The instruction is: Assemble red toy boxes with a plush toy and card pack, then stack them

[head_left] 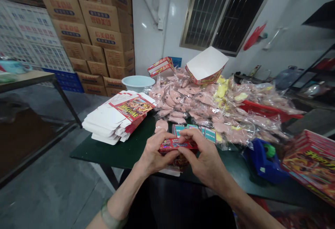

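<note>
Between my two hands is a red printed cardboard box [174, 144], at the table's near edge. My left hand [154, 149] grips its left end, thumb in front and fingers over the top. On the right part of the box, my right hand [196, 147] pinches the upper edge with thumb and fingers. A white flap [170, 171] sticks out below the box. Just behind it lie teal printed cards [208, 134], partly covered by my fingers. A pink piece [161, 125] rests left of the cards.
Flattened boxes [104, 117] are stacked on the green table [89, 152] at left. Wrapped pink pieces [180, 98] are heaped behind, with a pale blue basin [138, 81] and an open carton [206, 65]. At right are a blue tape dispenser [265, 164] and red boxes [311, 162].
</note>
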Available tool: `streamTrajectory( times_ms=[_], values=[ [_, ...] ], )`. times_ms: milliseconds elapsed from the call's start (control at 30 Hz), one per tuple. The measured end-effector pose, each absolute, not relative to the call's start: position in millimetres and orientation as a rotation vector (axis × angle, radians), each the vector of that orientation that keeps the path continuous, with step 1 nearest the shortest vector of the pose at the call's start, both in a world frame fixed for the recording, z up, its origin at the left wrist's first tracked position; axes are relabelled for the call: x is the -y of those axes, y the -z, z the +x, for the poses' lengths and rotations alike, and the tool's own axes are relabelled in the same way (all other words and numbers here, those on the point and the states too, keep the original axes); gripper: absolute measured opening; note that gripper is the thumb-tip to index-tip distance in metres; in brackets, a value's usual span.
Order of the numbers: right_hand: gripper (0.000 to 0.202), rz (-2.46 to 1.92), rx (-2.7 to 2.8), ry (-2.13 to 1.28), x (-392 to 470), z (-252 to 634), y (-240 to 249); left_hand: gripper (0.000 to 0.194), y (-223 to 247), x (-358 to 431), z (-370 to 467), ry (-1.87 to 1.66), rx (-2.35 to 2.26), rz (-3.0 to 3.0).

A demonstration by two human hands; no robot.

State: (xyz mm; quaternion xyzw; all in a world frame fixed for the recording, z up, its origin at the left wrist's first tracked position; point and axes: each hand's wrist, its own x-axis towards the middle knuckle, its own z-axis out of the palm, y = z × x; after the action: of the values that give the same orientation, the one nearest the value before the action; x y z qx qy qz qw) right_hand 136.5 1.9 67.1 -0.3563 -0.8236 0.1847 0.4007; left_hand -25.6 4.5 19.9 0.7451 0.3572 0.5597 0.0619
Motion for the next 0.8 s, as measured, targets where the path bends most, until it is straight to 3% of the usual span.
streamTrajectory(
  times_ms=[367, 800],
  values=[
    [0.027, -0.915, 2.02, -0.735, -12.6, 139.8, -77.5, 0.027, -18.3, -6.2, -25.7, -1.697, -1.042, 2.265],
    [0.018, -0.98, 2.36, -0.493, -18.5, 133.8, -96.9, 0.023, -19.6, -2.5, -25.2, -1.643, -1.113, 2.255]
  ],
)
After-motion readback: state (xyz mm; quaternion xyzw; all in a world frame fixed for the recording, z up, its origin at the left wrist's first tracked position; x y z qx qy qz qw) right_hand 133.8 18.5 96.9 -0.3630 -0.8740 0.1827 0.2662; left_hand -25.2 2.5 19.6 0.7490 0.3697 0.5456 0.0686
